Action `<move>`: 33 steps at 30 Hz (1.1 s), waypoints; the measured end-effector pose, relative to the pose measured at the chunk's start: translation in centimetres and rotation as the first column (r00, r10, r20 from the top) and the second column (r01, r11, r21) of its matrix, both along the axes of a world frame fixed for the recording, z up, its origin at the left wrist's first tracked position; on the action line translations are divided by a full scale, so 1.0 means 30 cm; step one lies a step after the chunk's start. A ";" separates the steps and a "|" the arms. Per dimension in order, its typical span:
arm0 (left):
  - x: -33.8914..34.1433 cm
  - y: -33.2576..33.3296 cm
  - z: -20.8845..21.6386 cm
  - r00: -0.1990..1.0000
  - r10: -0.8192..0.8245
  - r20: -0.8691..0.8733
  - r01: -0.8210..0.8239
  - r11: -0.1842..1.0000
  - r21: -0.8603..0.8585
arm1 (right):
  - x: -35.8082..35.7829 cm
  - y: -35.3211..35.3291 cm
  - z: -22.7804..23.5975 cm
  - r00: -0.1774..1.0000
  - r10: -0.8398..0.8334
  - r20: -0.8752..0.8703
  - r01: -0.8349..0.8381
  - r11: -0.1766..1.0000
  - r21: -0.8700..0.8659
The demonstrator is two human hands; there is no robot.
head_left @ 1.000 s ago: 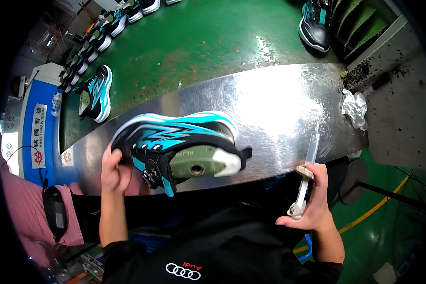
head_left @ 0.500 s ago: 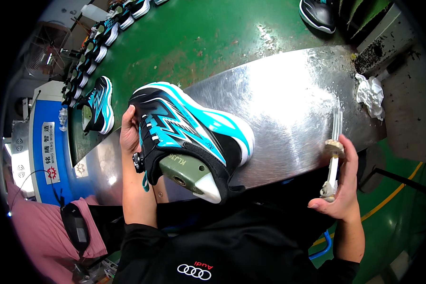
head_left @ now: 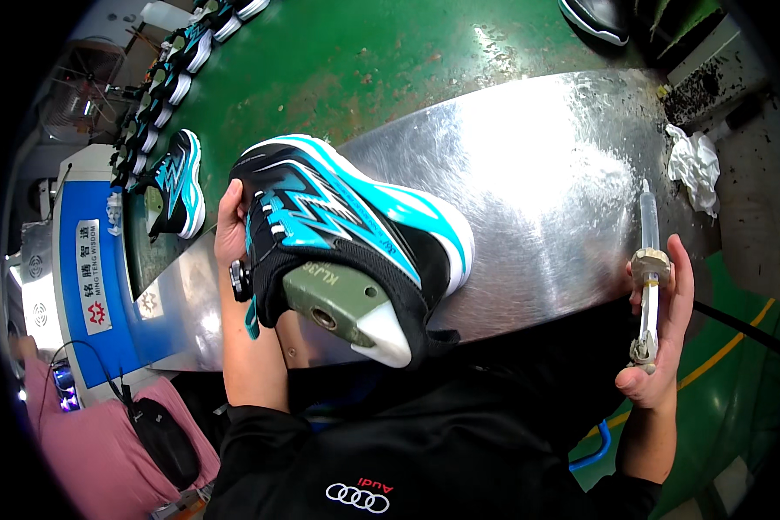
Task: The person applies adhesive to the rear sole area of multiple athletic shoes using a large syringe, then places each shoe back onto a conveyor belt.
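Observation:
My left hand (head_left: 227, 227) is closed around the toe end of a sneaker (head_left: 321, 195), black and turquoise with a white sole. The shoe lies tilted on its side above the metal plate, and its opening faces me. Inside it sits an olive-green shoe last (head_left: 342, 299) with a white heel part. A dial and a small turquoise loop show at the tongue. My right hand (head_left: 667, 342) grips a syringe (head_left: 649, 227), whose clear barrel points away from me. Whitish residue cakes its flange and plunger end, which rests near my thumb. The syringe and sneaker are well apart.
A shiny metal plate (head_left: 511, 165) borders the green work surface (head_left: 364, 61). Another sneaker (head_left: 182, 186) stands at the left, beside a row of similar ones. Crumpled tissue (head_left: 693, 169) lies far right. Someone in pink (head_left: 95, 451) is at the lower left.
My right hand has moved right with the syringe, and its fingers now show farther around it. The sneaker in my left hand has shifted only slightly. The person in pink has moved.

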State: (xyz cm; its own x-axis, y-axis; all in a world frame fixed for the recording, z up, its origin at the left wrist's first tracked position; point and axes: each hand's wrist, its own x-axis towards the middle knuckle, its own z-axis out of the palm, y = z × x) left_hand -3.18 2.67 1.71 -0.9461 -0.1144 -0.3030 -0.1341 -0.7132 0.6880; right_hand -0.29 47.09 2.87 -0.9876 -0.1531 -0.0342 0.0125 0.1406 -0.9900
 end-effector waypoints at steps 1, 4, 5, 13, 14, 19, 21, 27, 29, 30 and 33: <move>-0.005 0.048 0.024 0.995 0.056 0.083 -0.052 0.998 -0.048 | 0.000 0.000 -0.005 1.000 -0.010 -0.010 0.010 1.000 0.004; 0.007 0.031 0.019 0.997 0.031 0.067 -0.026 0.997 -0.070 | -0.010 -0.031 0.002 0.995 -0.097 -0.023 0.099 0.990 0.100; 0.007 0.030 0.016 0.995 0.051 0.086 -0.044 0.995 -0.084 | -0.012 -0.042 0.008 0.993 -0.116 -0.020 0.117 0.986 0.119; 0.033 -0.015 0.010 0.998 0.014 0.061 -0.013 1.000 -0.022 | -0.009 -0.034 0.016 0.996 -0.080 -0.026 0.082 0.990 0.116; 0.035 -0.022 0.005 0.994 0.073 0.079 -0.068 0.996 -0.058 | -0.009 -0.034 0.017 0.997 -0.078 -0.020 0.079 0.989 0.123; 0.044 -0.043 -0.002 0.991 0.128 0.030 -0.124 0.987 -0.098 | 0.019 -0.014 0.022 0.998 -0.045 -0.051 0.053 0.985 0.166; 0.048 -0.046 -0.005 0.992 0.123 0.013 -0.121 0.988 -0.093 | 0.022 0.015 0.005 1.000 -0.003 -0.009 0.004 0.995 0.096; 0.061 -0.061 -0.007 0.996 0.077 -0.050 -0.078 0.997 -0.014 | 0.081 0.005 0.063 0.991 0.003 0.135 -0.020 0.992 0.127; 0.060 -0.083 -0.013 0.989 -0.031 -0.142 0.045 0.994 0.102 | 0.115 0.031 0.087 0.971 0.089 0.220 -0.079 0.995 -0.054; 0.056 -0.090 -0.020 0.991 -0.018 -0.130 0.031 0.994 0.102 | 0.130 0.020 0.108 0.961 0.085 0.264 -0.038 0.983 -0.179; 0.071 -0.109 -0.035 0.993 0.025 -0.112 -0.014 0.995 0.095 | 0.134 -0.023 0.107 0.944 0.251 0.214 -0.066 0.781 -0.621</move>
